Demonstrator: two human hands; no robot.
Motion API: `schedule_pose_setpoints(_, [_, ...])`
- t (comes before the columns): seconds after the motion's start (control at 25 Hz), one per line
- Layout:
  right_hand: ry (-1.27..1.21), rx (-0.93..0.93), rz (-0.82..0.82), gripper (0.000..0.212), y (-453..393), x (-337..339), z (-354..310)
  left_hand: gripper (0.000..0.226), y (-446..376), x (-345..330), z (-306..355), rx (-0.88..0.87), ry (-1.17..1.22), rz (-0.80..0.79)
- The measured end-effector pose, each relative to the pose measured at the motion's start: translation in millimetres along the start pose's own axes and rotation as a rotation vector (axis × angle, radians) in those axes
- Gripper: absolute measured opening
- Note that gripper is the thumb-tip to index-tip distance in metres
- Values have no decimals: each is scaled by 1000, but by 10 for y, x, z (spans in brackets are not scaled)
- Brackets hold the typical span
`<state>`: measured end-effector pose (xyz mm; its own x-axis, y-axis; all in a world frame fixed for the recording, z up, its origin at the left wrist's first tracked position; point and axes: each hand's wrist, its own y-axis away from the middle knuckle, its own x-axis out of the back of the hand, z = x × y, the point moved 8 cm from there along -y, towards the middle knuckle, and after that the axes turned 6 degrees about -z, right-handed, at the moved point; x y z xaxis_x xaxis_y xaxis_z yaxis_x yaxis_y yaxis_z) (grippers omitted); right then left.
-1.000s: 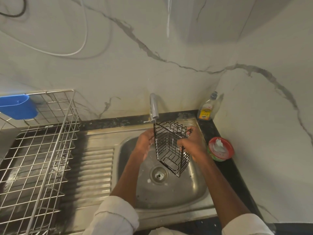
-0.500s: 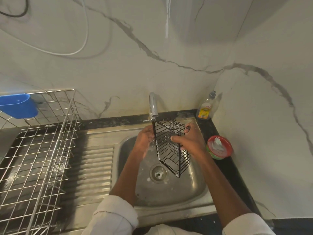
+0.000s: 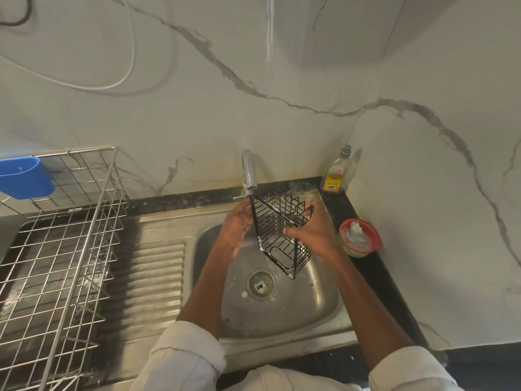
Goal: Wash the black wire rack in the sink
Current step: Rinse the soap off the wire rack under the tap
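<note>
One black wire rack [image 3: 277, 231] held tilted on edge between two hands above the basin of one steel sink [image 3: 315, 303], directly under the spout of one tap [image 3: 249, 173]. Right hand [image 3: 315, 237]: fingers and thumb curled round the rack's right side wires, grasping it. Left hand [image 3: 235, 231]: fingers straight, palm laid against the rack's left upright edge, not clenched. White suds cling to the rack's lower wires. One drain [image 3: 260, 283] lies below the hands in the basin floor. Right of the right hand, on the dark counter: one red-rimmed tub [image 3: 358, 238]; beyond it, in the corner, one soap bottle [image 3: 335, 173]. Well left of the left hand: one metal dish rack [image 3: 56, 249] carrying one blue cup [image 3: 24, 176].
</note>
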<state>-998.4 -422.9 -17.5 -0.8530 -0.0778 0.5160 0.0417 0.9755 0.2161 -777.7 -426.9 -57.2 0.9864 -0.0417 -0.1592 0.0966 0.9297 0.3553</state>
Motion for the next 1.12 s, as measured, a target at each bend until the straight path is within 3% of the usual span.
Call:
schedule_pose_setpoints(0.64, [-8, 52, 3, 74, 97, 67, -55, 51, -35, 69, 12, -35, 18, 42])
schedule_pose_setpoints(0.88, [-15, 152, -92, 65, 152, 24, -172, 35, -47, 160, 95, -87, -226, 139])
schedule_pose_setpoints(1.12, [-143, 136, -226, 72, 36, -215, -158, 25, -125, 371, 93, -73, -588, 254])
